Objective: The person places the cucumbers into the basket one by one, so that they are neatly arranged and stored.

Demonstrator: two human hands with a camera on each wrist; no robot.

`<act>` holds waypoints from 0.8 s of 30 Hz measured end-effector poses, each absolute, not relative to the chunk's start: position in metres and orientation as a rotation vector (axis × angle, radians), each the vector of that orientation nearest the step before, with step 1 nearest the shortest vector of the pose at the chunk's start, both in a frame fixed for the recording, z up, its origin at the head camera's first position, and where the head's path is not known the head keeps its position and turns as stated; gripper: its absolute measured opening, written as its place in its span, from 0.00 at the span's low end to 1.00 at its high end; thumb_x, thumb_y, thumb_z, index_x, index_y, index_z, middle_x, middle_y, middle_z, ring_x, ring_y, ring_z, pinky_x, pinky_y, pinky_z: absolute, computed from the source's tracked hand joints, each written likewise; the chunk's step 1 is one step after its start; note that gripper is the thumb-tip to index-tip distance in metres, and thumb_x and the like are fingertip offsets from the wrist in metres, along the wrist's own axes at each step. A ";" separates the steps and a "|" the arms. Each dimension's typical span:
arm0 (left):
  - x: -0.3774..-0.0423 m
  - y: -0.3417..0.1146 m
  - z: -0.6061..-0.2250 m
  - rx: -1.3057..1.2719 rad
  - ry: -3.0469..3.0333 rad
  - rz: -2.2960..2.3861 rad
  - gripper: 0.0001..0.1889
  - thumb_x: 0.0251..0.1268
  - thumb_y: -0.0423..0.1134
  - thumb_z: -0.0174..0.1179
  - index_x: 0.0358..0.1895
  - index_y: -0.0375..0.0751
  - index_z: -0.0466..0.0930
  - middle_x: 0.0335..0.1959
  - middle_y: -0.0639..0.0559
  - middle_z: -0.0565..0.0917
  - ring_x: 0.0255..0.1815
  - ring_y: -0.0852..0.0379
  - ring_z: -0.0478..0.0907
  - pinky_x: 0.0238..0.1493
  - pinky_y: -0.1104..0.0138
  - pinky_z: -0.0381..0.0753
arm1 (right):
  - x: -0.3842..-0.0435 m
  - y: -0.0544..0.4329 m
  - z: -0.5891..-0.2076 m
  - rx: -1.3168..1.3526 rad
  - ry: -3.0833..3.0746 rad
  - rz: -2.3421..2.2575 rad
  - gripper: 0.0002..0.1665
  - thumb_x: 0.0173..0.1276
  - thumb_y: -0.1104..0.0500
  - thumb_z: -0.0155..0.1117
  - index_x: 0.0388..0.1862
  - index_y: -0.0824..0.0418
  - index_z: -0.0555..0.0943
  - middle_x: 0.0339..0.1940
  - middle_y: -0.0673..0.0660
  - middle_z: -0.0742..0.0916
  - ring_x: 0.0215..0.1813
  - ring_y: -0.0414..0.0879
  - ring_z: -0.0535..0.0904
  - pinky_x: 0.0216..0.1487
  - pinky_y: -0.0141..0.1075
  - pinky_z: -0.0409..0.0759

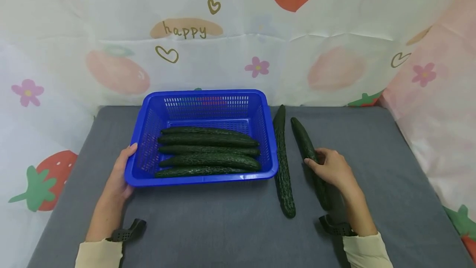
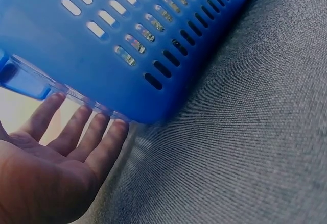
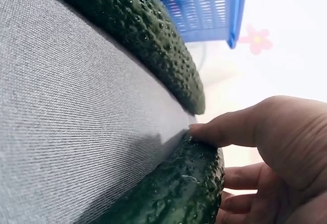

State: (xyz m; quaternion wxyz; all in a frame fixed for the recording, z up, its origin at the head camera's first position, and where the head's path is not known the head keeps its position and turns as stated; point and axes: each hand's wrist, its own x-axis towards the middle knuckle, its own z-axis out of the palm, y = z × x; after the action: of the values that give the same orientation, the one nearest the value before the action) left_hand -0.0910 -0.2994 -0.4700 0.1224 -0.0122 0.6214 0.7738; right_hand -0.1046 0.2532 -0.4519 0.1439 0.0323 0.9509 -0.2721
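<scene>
A blue plastic basket [image 1: 201, 180] with slotted walls holds several dark green cucumbers [image 1: 208, 160] lying side by side. My left hand [image 1: 120, 173] grips the basket's left edge. Its thumb rests at the rim, and in the left wrist view the spread fingers [image 2: 104, 140] touch the outer wall from below. To the right of the basket, my right hand [image 1: 332, 168] holds a cucumber [image 1: 306, 144] around its middle, thumb on the left side and fingers on the right. Between that one and the basket lies another cucumber [image 1: 284, 177], with bumpy skin.
Grey cloth [image 1: 223, 226] covers the table. Behind it hangs a pale printed curtain [image 1: 230, 61], which also runs along both sides. A black wrist mount [image 1: 128, 230] sits on the left forearm, another [image 1: 336, 226] on the right.
</scene>
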 end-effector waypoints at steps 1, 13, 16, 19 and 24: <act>-0.091 -0.299 -0.470 -0.034 1.813 2.258 0.31 0.87 0.56 0.38 0.84 0.53 0.47 0.69 0.60 0.75 0.65 0.61 0.79 0.60 0.65 0.84 | -0.105 0.253 -0.451 0.093 2.739 -0.783 0.40 0.79 0.44 0.62 0.75 0.73 0.70 0.64 0.78 0.82 0.63 0.72 0.81 0.57 0.63 0.81; -0.090 -0.298 -0.470 -0.050 1.807 2.282 0.27 0.87 0.56 0.39 0.80 0.54 0.53 0.65 0.60 0.78 0.62 0.61 0.81 0.58 0.65 0.85 | -0.104 0.248 -0.451 0.137 2.752 -0.753 0.40 0.79 0.44 0.62 0.76 0.72 0.70 0.62 0.75 0.83 0.60 0.70 0.82 0.53 0.62 0.81; -0.090 -0.298 -0.471 -0.043 1.793 2.297 0.24 0.87 0.55 0.39 0.78 0.56 0.56 0.64 0.60 0.80 0.61 0.62 0.81 0.57 0.65 0.85 | -0.104 0.249 -0.452 0.139 2.754 -0.753 0.40 0.79 0.44 0.62 0.76 0.71 0.71 0.62 0.75 0.84 0.59 0.69 0.83 0.52 0.61 0.81; -0.091 -0.298 -0.471 -0.033 1.814 2.280 0.26 0.87 0.55 0.38 0.80 0.55 0.55 0.65 0.59 0.79 0.61 0.61 0.81 0.57 0.66 0.85 | -0.104 0.251 -0.451 0.133 2.751 -0.754 0.41 0.79 0.43 0.62 0.76 0.71 0.70 0.62 0.75 0.84 0.59 0.69 0.83 0.52 0.61 0.81; -0.092 -0.300 -0.470 -0.026 1.826 2.264 0.29 0.87 0.56 0.38 0.82 0.53 0.51 0.66 0.60 0.77 0.62 0.62 0.80 0.58 0.66 0.85 | -0.104 0.250 -0.450 0.137 2.750 -0.745 0.41 0.79 0.43 0.63 0.76 0.71 0.70 0.62 0.75 0.84 0.59 0.69 0.83 0.53 0.61 0.81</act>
State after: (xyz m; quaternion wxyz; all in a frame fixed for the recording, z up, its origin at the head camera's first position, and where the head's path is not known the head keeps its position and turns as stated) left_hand -0.0915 -0.2998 -0.4701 0.1164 -0.0090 0.6236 0.7730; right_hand -0.1044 0.2497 -0.4499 0.1440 0.0474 0.9540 -0.2585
